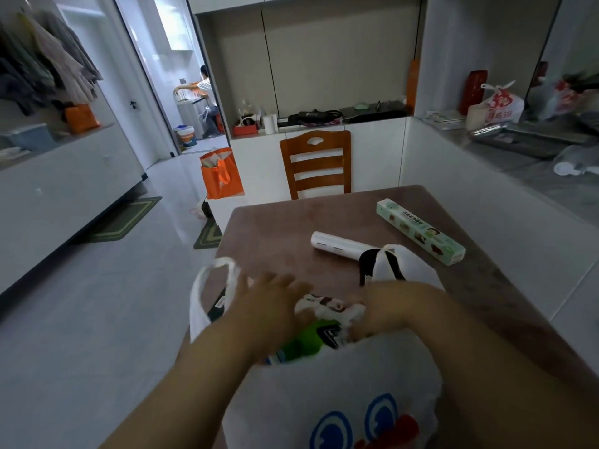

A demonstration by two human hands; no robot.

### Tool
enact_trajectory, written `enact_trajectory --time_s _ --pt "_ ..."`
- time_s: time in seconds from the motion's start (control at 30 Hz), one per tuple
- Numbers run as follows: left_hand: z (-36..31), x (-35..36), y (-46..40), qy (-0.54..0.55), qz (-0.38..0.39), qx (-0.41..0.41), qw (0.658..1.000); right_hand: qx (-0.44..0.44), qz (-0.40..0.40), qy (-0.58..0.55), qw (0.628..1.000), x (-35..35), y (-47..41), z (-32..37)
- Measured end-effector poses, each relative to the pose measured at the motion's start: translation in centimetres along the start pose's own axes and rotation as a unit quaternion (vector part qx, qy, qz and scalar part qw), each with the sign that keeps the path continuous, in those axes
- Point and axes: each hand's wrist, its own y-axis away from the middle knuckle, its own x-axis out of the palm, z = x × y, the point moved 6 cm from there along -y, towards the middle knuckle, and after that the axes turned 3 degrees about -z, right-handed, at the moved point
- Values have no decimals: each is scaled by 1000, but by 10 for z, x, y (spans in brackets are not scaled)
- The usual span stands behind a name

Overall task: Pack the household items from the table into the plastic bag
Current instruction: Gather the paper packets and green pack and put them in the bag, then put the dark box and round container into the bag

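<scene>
A white plastic bag (340,393) with a blue and red print lies open at the near edge of the brown table (278,234). Inside its mouth sit a green packet (306,343) and a white printed packet (327,306). My left hand (272,303) is over the bag's mouth, fingers spread, touching the packets. My right hand (385,309) grips the bag's right rim beside them. Farther back on the table lie a white roll (340,246) and a long pale green box (419,231). A black item (368,264) shows behind the bag's right handle.
A wooden chair (316,165) stands at the table's far side. An orange tote (220,175) sits on the floor to the left. White cabinets line the left and back walls. A counter on the right carries a printed bag (497,106) and trays. A person is in the far doorway.
</scene>
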Motion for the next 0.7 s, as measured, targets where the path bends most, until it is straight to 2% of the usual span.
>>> enact_trajectory --time_s 0.1,0.17,0.23,0.37,0.43,0.5,0.57,0.7 --pt "49 65 13 -30 123 -130 983 77 52 40 995 30 -13 -31" --pt "64 86 20 -21 150 -177 972 70 52 32 996 36 -13 -33" --pt "62 77 14 -6 113 -176 978 31 34 13 999 27 -5 -18" --pt "33 9 -18 53 -31 -97 993 -38 -85 -55 994 -48 7 12" --pt "31 -12 -48 57 -27 -98 993 -38 -154 -62 985 -89 -13 11" --pt "31 -20 -83 64 27 -133 989 -6 -209 -92 974 -113 -50 -3" --pt "29 -23 -117 79 54 -145 985 57 -225 -120 965 -112 -95 -26" --pt "54 19 -153 74 73 -181 978 201 -179 -113 956 -53 -165 -87"
